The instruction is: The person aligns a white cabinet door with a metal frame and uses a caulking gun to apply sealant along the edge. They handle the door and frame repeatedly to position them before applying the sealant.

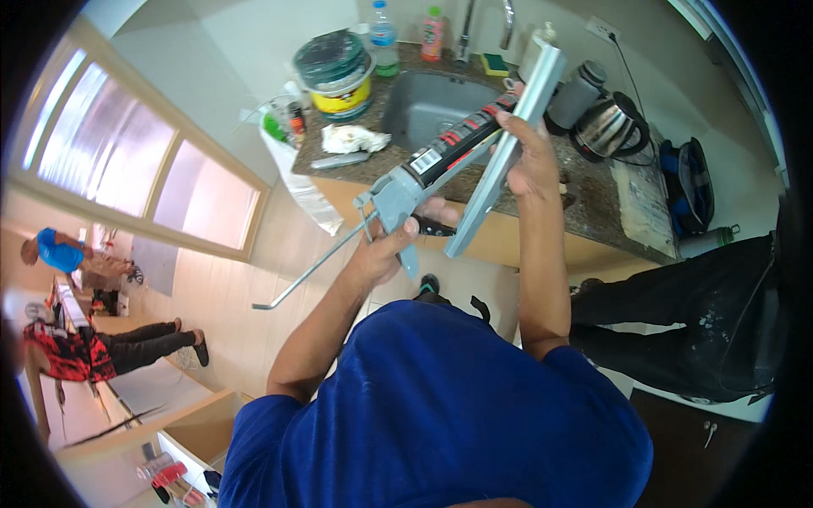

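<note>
My left hand [379,256] is wrapped round the handle of a grey caulking gun [398,199], whose bent plunger rod sticks out toward the lower left. A black sealant cartridge [453,144] with red markings lies in the gun, its nozzle end pointing up and right. In my right hand [532,161] is a long, pale grey-blue strip [484,203], slanted nearly alongside the cartridge. The right thumb rests over the strip close to the cartridge; whether it touches the cartridge I cannot tell. Both things are held up in front of the sink [406,85].
On the granite counter [593,207] stand a bucket [345,102], bottles [383,42], a sponge [494,65], a flask [578,93] and a steel kettle [603,131]. Crumpled white paper [354,138] lies left of the sink. A person in dark trousers [677,322] stands close at right; others are far left.
</note>
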The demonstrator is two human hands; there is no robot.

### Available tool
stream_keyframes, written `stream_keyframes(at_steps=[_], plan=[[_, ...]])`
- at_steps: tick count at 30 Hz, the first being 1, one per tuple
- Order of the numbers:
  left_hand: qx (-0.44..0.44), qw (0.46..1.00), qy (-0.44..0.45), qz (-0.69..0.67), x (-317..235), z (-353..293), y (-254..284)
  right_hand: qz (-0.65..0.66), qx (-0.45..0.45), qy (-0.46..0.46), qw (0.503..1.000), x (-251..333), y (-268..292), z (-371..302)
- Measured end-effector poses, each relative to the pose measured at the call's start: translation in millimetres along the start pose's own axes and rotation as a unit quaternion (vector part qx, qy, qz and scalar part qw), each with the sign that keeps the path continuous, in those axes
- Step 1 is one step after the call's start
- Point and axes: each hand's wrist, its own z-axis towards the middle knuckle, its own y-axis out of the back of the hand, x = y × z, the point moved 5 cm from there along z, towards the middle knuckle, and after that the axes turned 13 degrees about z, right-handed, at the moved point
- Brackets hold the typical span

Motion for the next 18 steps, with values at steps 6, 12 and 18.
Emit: stream_keyframes(at_steps=[6,12,18], plan=[[-0.168,0.978,-0.013,0.127,-20,-164,73,-0.042,0.103,-0.173,0.979,-117,-98,-76],[-0.360,0.877,0.048,0.315,-96,-357,101,-0.092,0.135,-0.325,0.932,-242,-117,-149],[-0.452,0.862,-0.033,0.227,-121,-500,97,-0.109,0.154,-0.489,0.852,-359,-161,-247]])
